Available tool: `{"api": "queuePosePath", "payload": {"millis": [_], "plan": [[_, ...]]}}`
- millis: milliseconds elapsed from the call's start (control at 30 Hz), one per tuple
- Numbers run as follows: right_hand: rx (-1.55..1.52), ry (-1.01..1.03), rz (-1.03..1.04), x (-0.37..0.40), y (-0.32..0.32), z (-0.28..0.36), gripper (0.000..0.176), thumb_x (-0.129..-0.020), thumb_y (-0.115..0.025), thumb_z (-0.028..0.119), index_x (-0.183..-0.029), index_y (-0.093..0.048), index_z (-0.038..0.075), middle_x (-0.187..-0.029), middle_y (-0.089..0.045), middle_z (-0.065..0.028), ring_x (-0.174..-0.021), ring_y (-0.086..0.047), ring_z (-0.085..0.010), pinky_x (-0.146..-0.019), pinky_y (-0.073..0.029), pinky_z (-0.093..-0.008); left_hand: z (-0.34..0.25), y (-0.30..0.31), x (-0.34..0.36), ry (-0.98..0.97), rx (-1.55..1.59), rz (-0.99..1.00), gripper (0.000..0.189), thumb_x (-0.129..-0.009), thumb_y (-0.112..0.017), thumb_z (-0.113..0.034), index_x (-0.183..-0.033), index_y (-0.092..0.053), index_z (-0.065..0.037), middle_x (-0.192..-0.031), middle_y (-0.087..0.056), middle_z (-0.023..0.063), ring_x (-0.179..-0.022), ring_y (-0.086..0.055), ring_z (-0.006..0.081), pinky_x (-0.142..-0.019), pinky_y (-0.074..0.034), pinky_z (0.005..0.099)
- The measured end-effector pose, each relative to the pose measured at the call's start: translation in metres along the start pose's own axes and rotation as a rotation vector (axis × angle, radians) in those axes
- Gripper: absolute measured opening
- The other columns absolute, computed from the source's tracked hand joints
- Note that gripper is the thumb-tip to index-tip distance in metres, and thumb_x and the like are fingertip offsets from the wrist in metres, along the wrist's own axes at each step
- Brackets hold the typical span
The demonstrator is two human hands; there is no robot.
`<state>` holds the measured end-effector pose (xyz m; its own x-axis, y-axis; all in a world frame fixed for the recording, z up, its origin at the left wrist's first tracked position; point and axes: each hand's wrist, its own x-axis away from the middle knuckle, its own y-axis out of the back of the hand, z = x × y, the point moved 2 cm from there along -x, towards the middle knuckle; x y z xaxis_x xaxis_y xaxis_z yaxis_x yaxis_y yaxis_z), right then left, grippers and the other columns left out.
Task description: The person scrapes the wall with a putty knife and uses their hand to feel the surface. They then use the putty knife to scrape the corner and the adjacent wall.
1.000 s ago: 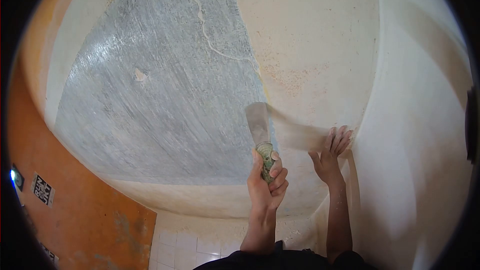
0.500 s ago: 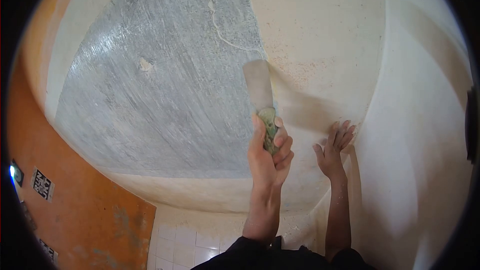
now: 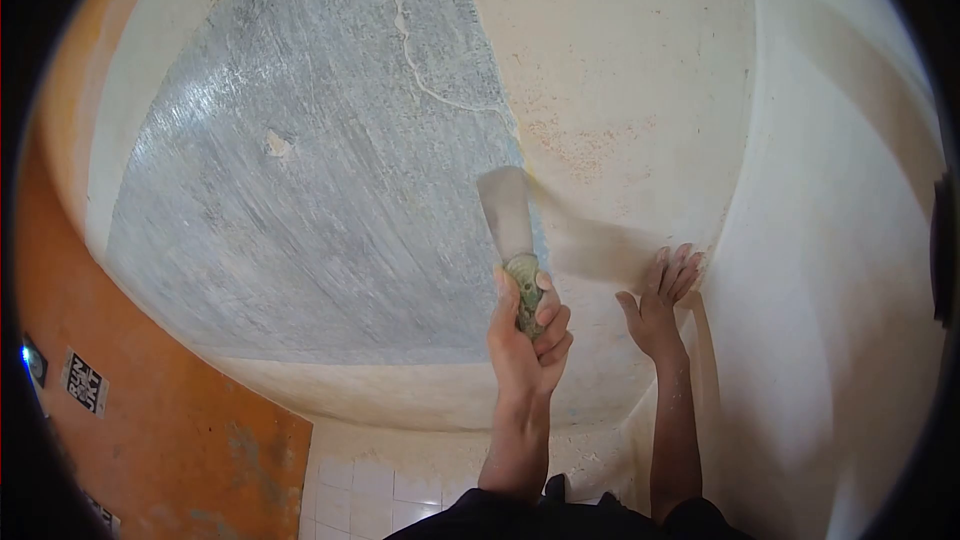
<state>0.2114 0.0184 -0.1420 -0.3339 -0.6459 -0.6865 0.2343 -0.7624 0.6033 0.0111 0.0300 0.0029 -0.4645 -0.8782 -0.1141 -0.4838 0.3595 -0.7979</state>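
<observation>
My left hand [image 3: 530, 335] is wrapped around the green, mottled handle of a putty knife [image 3: 508, 212], thumb along one side. The knife points up, its broad blade close over the right edge of a grey-blue patch [image 3: 300, 230] on the cream wall. A thin pale ragged line [image 3: 410, 55] runs down through the upper part of this patch. Lower right, my right hand [image 3: 657, 305] lies with fingers spread against the cream wall [image 3: 620, 30], near the corner; it holds nothing.
A white side wall [image 3: 810, 340] meets the cream wall at right. An orange surface [image 3: 190, 430] with a black-and-white sticker [image 3: 84, 383] is at lower left. White tiles [image 3: 370, 500] show at the bottom. A small chipped spot [image 3: 279, 145] marks the grey patch.
My left hand has drawn the putty knife downward along the patch's right edge. The right hand stays in place on the wall; the view has shifted slightly.
</observation>
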Motion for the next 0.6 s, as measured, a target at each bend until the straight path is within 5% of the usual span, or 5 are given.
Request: {"api": "queuePosePath", "payload": {"millis": [600], "plan": [[-0.039, -0.002, 0.025, -0.004, 0.005, 0.003, 0.089, -0.098, -0.056, 0.038, -0.153, 0.001, -0.002, -0.155, 0.021, -0.0347, -0.139, 0.027, -0.0557, -0.109, 0.015, -0.0666, -0.015, -0.025, 0.013, 0.089, 0.084, 0.006, 0.044, -0.106, -0.036, -0.047, -0.100, -0.054, -0.008, -0.066, -0.041, -0.0049, -0.042, -0.023, 0.0030, -0.032, -0.017, 0.0189]]}}
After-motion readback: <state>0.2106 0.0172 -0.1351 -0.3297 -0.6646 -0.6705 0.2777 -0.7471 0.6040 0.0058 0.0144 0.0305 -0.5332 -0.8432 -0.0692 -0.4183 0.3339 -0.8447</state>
